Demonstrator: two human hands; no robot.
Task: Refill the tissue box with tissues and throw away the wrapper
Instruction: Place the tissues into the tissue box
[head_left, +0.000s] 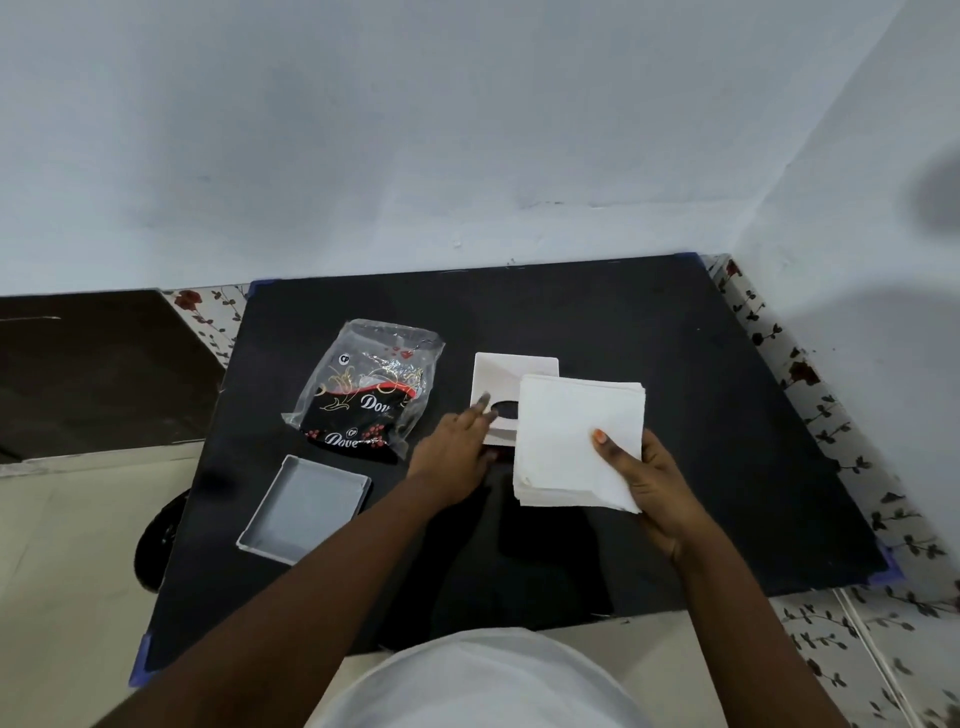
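A white tissue box (506, 374) with an oval opening stands mid-table, open side up. My left hand (457, 452) rests against its near left side, fingers spread on the wall by the opening. My right hand (649, 483) grips a stack of white tissues (571, 436) by its lower right corner, thumb on top; the stack hovers over the box's right half and hides it. The empty clear-and-black printed wrapper (369, 389) lies crumpled to the left. A shallow white box lid (306, 506) lies open side up at the near left.
Everything sits on a black table (701, 493) pushed against a pale wall. Floral-patterned tiles (841, 415) run along the right side. A dark round object (156, 540) sits on the floor under the table's left edge.
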